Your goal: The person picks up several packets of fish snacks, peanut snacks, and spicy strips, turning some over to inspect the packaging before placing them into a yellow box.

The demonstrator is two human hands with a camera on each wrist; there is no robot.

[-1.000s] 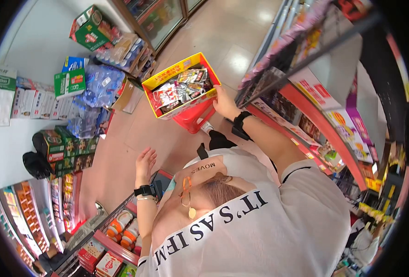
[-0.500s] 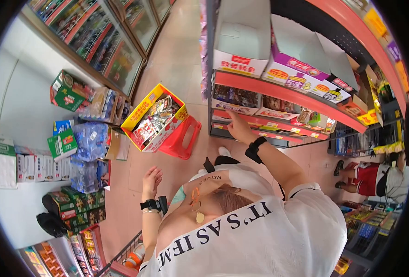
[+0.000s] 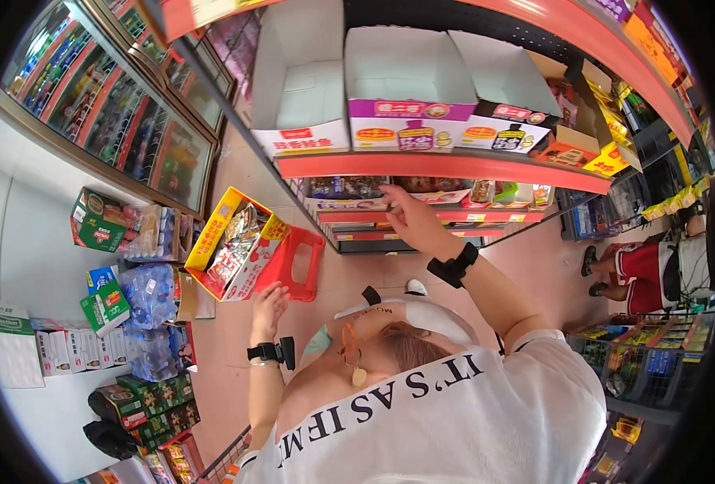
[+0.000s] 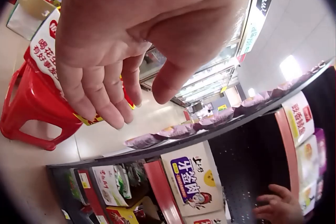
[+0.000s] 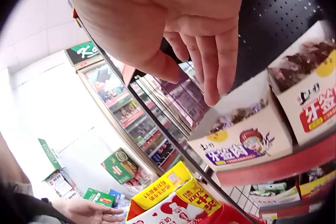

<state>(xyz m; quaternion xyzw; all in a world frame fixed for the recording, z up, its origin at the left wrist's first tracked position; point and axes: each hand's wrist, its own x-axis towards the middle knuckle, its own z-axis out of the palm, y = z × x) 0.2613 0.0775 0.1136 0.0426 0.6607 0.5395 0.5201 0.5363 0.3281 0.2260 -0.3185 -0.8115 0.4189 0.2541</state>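
Observation:
My right hand [image 3: 418, 224] reaches to the shelf on the right, its loosely extended fingers [image 5: 210, 77] above a white snack carton [image 5: 247, 153] with purple lettering. Small wrapped packets [image 5: 239, 115] lie inside that carton. Nothing shows between the fingers. My left hand [image 3: 268, 310] hangs in front of my body, palm bare and fingers relaxed. Beyond it a yellow display box [image 3: 209, 242], full of small snack packets [image 3: 240, 250], sits tilted on a red plastic stool [image 3: 302, 262]. In the head view, the left fingertips overlap the stool's lower edge.
Open-fronted cartons [image 3: 410, 133] stand on the shelf above, behind a red shelf edge [image 3: 446, 165]. Glass-door fridges [image 3: 123, 105] line the far left. Water bottle packs [image 3: 149, 294] and stacked cartons [image 3: 143, 411] flank the left wall. A person in red shorts [image 3: 644, 278] stands at right.
My right hand has let go of the yellow box's edge and moved right to the shelf carton. My view has turned toward the shelf. The left hand still hangs loose.

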